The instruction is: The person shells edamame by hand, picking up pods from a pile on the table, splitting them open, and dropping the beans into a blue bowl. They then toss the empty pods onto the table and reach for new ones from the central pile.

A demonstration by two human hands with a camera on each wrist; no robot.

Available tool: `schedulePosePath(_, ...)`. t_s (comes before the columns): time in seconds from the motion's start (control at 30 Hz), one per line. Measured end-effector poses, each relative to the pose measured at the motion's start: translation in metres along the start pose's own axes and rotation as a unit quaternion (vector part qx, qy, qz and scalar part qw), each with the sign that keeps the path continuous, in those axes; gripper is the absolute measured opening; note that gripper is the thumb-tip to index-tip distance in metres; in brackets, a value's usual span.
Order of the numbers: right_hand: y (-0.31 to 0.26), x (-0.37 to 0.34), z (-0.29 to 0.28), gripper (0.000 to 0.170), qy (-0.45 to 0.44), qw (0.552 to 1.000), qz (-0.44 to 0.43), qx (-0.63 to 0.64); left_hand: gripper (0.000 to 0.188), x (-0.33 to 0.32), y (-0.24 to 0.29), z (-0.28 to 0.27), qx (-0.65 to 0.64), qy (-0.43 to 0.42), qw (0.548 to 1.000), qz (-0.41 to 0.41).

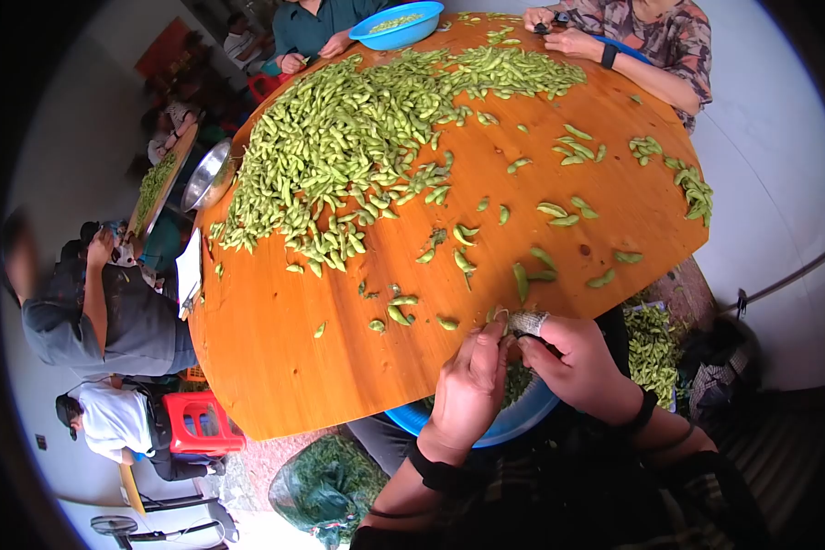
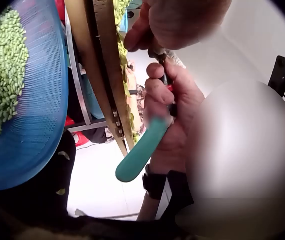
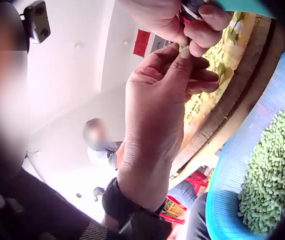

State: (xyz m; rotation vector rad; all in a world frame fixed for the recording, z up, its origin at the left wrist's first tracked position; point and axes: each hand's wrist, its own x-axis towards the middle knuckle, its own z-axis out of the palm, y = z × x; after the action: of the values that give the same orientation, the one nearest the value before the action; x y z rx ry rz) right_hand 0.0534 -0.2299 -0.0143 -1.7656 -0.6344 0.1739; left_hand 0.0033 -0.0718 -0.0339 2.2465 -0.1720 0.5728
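Observation:
Over the table's near edge, my left hand (image 1: 472,380) pinches a small green edamame pod (image 3: 184,47) between thumb and fingers, most of it hidden. My right hand (image 1: 573,357) meets it fingertip to fingertip. The right fingers curl round a tool with a curved teal handle (image 2: 141,152) and black and red parts; its working end is hidden, so I cannot tell its kind. A pale woven cover (image 1: 529,323) wraps a right finger. Below both hands sits a blue mesh basket (image 2: 45,100) of shelled green beans (image 3: 277,170).
The wooden table (image 1: 302,385) bears a large heap of edamame pods (image 1: 339,147) and scattered pods (image 1: 573,147). Two people sit across it, near a blue basin (image 1: 399,37). A steel bowl (image 1: 208,174) stands left; a red stool (image 1: 197,422) and green net bag (image 1: 325,490) are lower left.

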Motion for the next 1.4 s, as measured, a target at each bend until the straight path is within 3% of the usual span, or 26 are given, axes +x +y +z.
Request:
schedulePosePath(0.03,-0.001,-0.001,-0.001,0.011,-0.013,0.999,-0.010,-0.035,0.032,-0.002,-0.001,-0.002,0.004,-0.016,1.000,0.005)
schedulePosePath(0.07,-0.004,-0.001,-0.002,0.011,-0.018,0.999,-0.011,-0.034,0.020,0.000,-0.004,-0.004,-0.012,-0.004,1.000,0.027)
schedulePosePath(0.1,-0.007,-0.001,-0.003,0.011,-0.026,0.998,0.044,0.025,0.020,-0.002,-0.006,-0.004,-0.010,-0.002,1.000,0.023)
schedulePosePath(0.13,-0.011,-0.001,-0.003,0.010,-0.033,0.991,0.099,0.082,0.017,-0.004,-0.008,-0.003,-0.092,-0.012,0.996,-0.015)
schedulePosePath(0.17,-0.013,-0.001,-0.003,0.010,-0.035,0.991,0.098,0.082,0.015,-0.005,-0.008,-0.003,-0.173,-0.021,0.983,-0.053)
schedulePosePath(0.2,-0.015,-0.001,-0.003,0.009,-0.036,0.986,0.123,0.109,0.015,-0.005,-0.007,-0.002,-0.172,-0.019,0.984,-0.053)
schedulePosePath(0.27,-0.016,0.000,0.000,0.008,-0.039,0.979,0.147,0.137,0.015,-0.007,-0.003,-0.002,-0.366,-0.023,0.904,-0.220)
schedulePosePath(0.3,-0.017,0.001,0.003,0.007,-0.027,0.993,0.081,0.087,0.015,-0.006,0.000,-0.002,-0.365,-0.021,0.904,-0.221)
schedulePosePath(0.33,-0.017,0.001,0.005,0.006,-0.014,0.999,0.014,0.037,0.016,-0.003,0.005,-0.003,-0.419,-0.017,0.875,-0.243)
schedulePosePath(0.37,-0.013,-0.001,0.008,0.006,-0.015,0.999,0.013,0.038,0.018,-0.001,0.008,-0.004,-0.471,-0.013,0.842,-0.263)
schedulePosePath(0.4,-0.008,-0.004,0.012,0.005,-0.001,1.000,-0.023,-0.019,0.018,-0.001,0.008,-0.005,-0.471,-0.012,0.842,-0.263)
schedulePosePath(0.47,-0.006,-0.007,0.017,0.005,0.021,0.995,-0.069,-0.068,0.020,-0.003,0.007,-0.012,-0.558,-0.028,0.747,-0.359)
schedulePosePath(0.5,-0.005,-0.007,0.017,0.005,0.020,0.995,-0.068,-0.067,0.020,-0.005,0.008,-0.015,-0.558,-0.027,0.747,-0.360)
schedulePosePath(0.6,-0.007,-0.007,0.016,0.006,0.002,0.998,-0.053,-0.042,0.020,-0.008,0.014,-0.024,-0.505,-0.026,0.774,-0.381)
schedulePosePath(0.67,-0.015,-0.004,0.013,0.015,0.045,0.999,-0.001,0.000,0.018,-0.017,0.014,-0.032,-0.379,-0.016,0.860,-0.341)
schedulePosePath(0.7,-0.007,-0.001,0.008,0.022,0.064,0.998,-0.017,0.007,0.018,-0.023,0.010,-0.037,-0.378,-0.018,0.860,-0.341)
schedulePosePath(0.77,-0.003,0.005,-0.010,0.021,0.074,0.997,0.008,-0.033,0.014,-0.036,-0.002,-0.044,-0.212,-0.081,0.935,-0.271)
schedulePosePath(0.8,0.000,0.008,-0.018,0.021,0.091,0.993,0.025,-0.067,0.008,-0.040,-0.006,-0.043,-0.117,-0.065,0.975,-0.178)
schedulePosePath(0.83,0.005,0.012,-0.026,0.022,0.108,0.988,0.042,-0.100,0.008,-0.040,-0.004,-0.043,-0.117,-0.067,0.975,-0.177)
schedulePosePath(0.9,0.027,0.020,-0.044,0.021,0.135,0.979,0.025,-0.149,0.011,-0.038,0.004,-0.047,0.094,-0.064,0.985,-0.129)
schedulePosePath(1.0,0.044,0.021,-0.059,0.020,0.140,0.971,0.013,-0.192,0.018,-0.015,0.008,-0.050,0.207,-0.081,0.959,-0.175)
schedulePosePath(1.03,0.047,0.021,-0.061,0.020,0.148,0.966,0.025,-0.209,0.018,-0.007,0.004,-0.049,0.205,-0.081,0.959,-0.175)
schedulePosePath(1.13,0.035,0.019,-0.059,0.022,0.158,0.969,0.039,-0.187,0.018,0.011,-0.023,-0.042,0.221,-0.038,0.974,-0.016)
schedulePosePath(1.23,0.014,0.012,-0.045,0.025,0.115,0.987,0.069,-0.085,0.016,0.014,-0.030,-0.040,0.199,-0.032,0.980,-0.002)
schedulePosePath(1.4,-0.003,0.008,-0.010,0.017,-0.089,0.977,0.144,0.128,0.015,0.004,-0.015,-0.033,0.064,-0.013,0.996,-0.065)
